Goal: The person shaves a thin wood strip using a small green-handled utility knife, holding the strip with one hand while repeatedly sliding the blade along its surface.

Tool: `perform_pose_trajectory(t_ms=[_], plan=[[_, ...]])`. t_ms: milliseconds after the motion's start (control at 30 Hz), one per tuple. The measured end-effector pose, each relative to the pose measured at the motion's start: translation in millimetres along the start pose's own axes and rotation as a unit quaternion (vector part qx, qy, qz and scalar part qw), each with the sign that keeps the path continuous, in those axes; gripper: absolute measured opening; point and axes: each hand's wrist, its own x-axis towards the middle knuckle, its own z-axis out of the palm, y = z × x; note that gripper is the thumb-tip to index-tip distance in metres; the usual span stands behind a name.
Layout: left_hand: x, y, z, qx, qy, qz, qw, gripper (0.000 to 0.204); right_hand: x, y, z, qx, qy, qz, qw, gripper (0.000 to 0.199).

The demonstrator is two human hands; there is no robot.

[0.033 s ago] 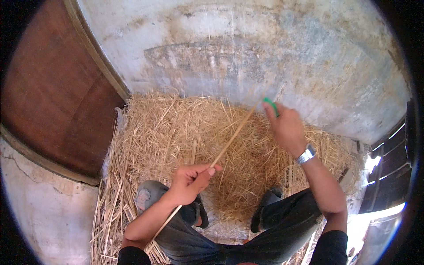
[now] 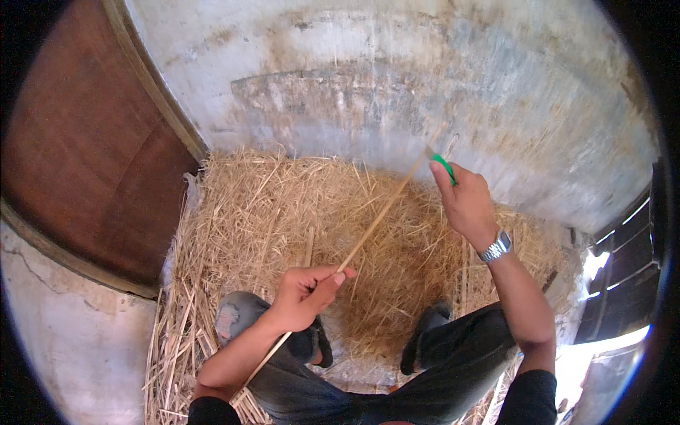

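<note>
Left hand [image 2: 306, 292] grips thin stick [image 2: 382, 212]; right hand [image 2: 464, 202] clasps green tool [image 2: 443, 166] (mostly hidden).

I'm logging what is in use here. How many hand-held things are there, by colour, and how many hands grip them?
Tan, long thin wooden stick: 1, gripped by the left hand
Green, small handled tool: 1, gripped by the right hand
Hands gripping: 2
Total held things: 2
</note>
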Motion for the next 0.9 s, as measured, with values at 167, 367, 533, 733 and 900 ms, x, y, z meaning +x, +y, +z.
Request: perform_pose_trajectory(t_ms=[167, 367, 533, 733, 900], plan=[[-0.8, -2.3, -5.3, -0.01, 0.01, -0.008, 1.0, 0.027, -45.8, -31.0, 24.3, 0.009, -0.125, -0.087, 0.988, 0.043], [6.2, -0.3, 1.6, -0.001, 0.032, 0.002, 0.999, 0.027, -37.5, -27.0, 26.2, 0.029, -0.102, -0.154, 0.982, 0.04], [8.7, 0.4, 1.0, -0.001, 0.037, -0.009, 0.999, 0.027, -37.9, -26.7, 36.5, 0.015, -0.086, -0.153, 0.984, 0.039], [4.3, 6.4, -1.2, 0.003, 0.038, -0.012, 0.999, 0.026, -24.7, -28.7, 21.3, -0.02, -0.097, -0.151, 0.984, 0.039], [4.8, 3.9, -5.0, 0.0, 0.034, -0.015, 0.999, 0.027, -45.3, -32.0, 40.1, -0.026, -0.115, -0.185, 0.976, 0.043]])
